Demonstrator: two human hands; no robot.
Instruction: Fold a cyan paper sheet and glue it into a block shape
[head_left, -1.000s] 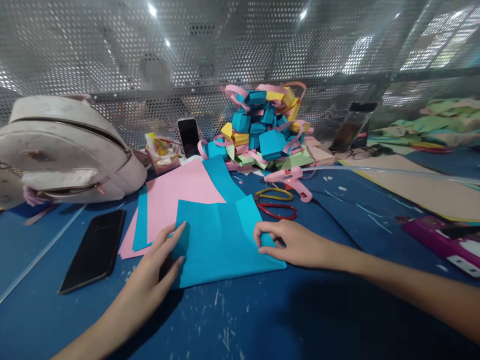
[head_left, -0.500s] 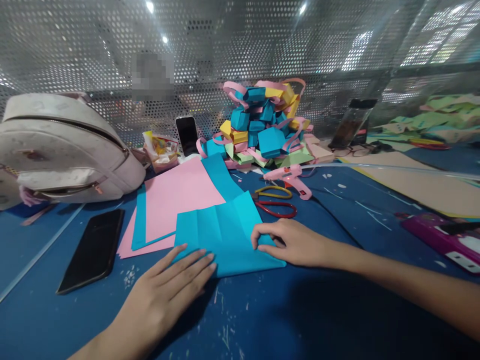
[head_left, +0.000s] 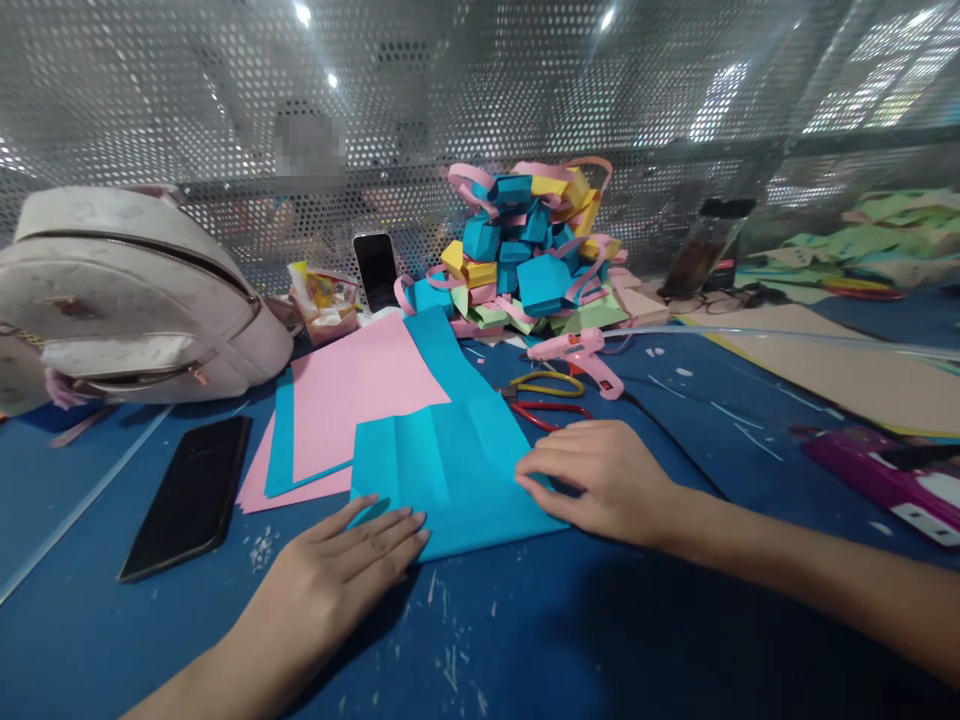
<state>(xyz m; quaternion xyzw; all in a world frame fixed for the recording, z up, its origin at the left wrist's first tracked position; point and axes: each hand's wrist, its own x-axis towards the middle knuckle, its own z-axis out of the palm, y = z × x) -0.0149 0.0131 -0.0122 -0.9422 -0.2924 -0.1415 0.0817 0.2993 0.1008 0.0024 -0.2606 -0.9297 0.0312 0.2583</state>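
Observation:
A folded sheet of blue paper (head_left: 457, 470) with upright creases lies in front of me on the table. My left hand (head_left: 352, 560) rests flat on its lower left corner, fingers stretched out. At the paper's right edge, my right hand (head_left: 600, 480) pinches it between thumb and curled fingers. Just beyond that hand are scissors (head_left: 551, 408) with one yellow and one red handle loop. Under and behind the folded sheet is a stack of pink paper (head_left: 352, 390) with more blue sheets among it.
A pink glue gun (head_left: 581, 355) with a black cord lies behind the scissors. Blue and yellow paper boxes (head_left: 544, 285) are heaped at the back. To the left are a black phone (head_left: 187, 495) and a white backpack (head_left: 150, 310); a purple power strip (head_left: 885, 480) is at right.
My right hand has shifted slightly right along the paper's edge, its fingers more closed. The paper's raised right upper corner lies flatter. My left hand has barely moved.

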